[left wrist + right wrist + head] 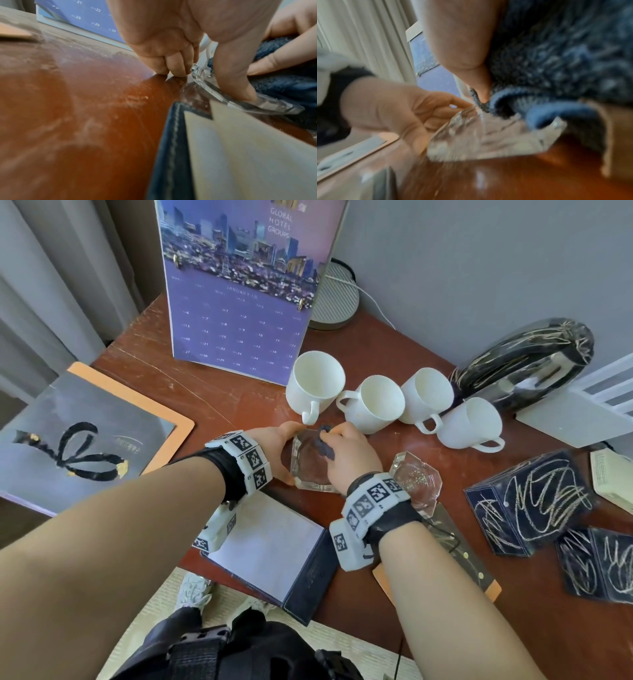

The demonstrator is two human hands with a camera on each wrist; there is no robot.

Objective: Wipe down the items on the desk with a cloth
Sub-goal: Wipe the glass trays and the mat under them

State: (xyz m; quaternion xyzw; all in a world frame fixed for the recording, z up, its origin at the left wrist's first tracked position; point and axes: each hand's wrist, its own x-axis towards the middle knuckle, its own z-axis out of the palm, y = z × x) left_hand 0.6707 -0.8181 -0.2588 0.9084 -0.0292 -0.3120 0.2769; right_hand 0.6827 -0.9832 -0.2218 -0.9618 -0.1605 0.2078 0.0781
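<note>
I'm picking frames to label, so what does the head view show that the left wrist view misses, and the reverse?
Only the head view shows the four white cups, the second glass ashtray, the patterned dark boxes and the right hand from above, pressing the blue cloth into the glass ashtray.

Only the left wrist view shows the left hand's thumb on the ashtray's rim while other fingertips touch the desk.

Both show the calendar, notepad, cloth and ashtray.
</note>
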